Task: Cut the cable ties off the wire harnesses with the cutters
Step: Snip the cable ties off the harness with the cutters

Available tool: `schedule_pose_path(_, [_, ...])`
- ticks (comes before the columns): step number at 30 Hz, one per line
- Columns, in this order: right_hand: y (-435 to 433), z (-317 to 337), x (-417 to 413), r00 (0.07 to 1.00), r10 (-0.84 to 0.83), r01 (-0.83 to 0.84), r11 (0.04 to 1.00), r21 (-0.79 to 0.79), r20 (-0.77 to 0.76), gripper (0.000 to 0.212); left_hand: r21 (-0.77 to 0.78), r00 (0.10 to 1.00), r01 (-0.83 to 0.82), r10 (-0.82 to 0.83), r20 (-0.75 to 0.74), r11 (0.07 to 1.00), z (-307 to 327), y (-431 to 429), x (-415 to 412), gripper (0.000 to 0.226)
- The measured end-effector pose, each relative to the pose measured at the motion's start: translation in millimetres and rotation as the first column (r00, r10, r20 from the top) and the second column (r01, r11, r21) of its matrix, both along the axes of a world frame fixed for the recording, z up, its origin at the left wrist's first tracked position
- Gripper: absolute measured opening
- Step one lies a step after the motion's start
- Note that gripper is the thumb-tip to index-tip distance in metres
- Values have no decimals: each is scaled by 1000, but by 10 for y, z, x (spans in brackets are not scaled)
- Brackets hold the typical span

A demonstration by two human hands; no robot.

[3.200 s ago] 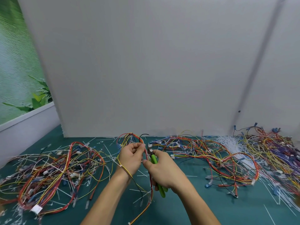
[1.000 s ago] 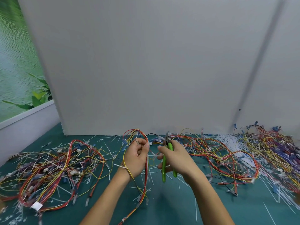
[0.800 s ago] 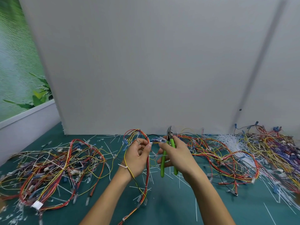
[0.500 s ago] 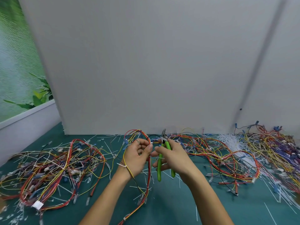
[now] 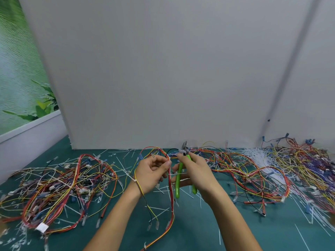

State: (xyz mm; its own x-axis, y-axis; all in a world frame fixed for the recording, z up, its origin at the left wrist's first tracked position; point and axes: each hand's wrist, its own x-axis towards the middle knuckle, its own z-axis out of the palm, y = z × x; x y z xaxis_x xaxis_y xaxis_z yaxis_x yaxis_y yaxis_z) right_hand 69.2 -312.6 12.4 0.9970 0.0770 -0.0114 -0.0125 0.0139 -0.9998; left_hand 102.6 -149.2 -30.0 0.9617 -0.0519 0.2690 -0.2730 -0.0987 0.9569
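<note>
My left hand [image 5: 151, 172] pinches a wire harness [image 5: 170, 196] of red, yellow and black wires, lifted above the green mat; its loop rises behind my fingers and its tails hang down to the mat. My right hand [image 5: 196, 172] grips the green-handled cutters [image 5: 178, 182], jaws pointing up at about the top of my fingers, handles spread and hanging down. The two hands are almost touching. A white cable tie [image 5: 135, 180] sits on the wires at my left wrist.
A pile of harnesses [image 5: 59, 183] lies at the left, a long tangle [image 5: 241, 169] at the right and a denser heap [image 5: 308, 163] at the far right. Cut white ties [image 5: 257, 156] litter the mat. A grey board [image 5: 163, 69] stands right behind.
The right hand with the cutters has swung up from low beside the harness and drawn close to the left hand. The left hand has kept its hold on the harness.
</note>
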Motion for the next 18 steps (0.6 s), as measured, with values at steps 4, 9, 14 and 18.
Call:
schedule_pose_path(4, [-27, 7, 15, 999, -38, 38, 998, 56, 0, 16, 11, 997, 58, -57, -56, 998, 24, 27, -19, 7])
schedule_pose_path(9, [-51, 4, 26, 999, -46, 44, 995, 88, 14, 11, -18, 969, 193, -193, -157, 981, 60, 54, -65, 21])
schedule_pose_path(14, [-61, 6, 37, 1000, -19, 18, 994, 103, 9, 11, -26, 952, 258, -258, -161, 966, 103, 72, -122, 29])
schedule_pose_path(18, [-76, -8, 54, 1000, -16, 15, 996, 87, 10, 12, -17, 962, 235, -235, -137, 972, 120, 75, -132, 32])
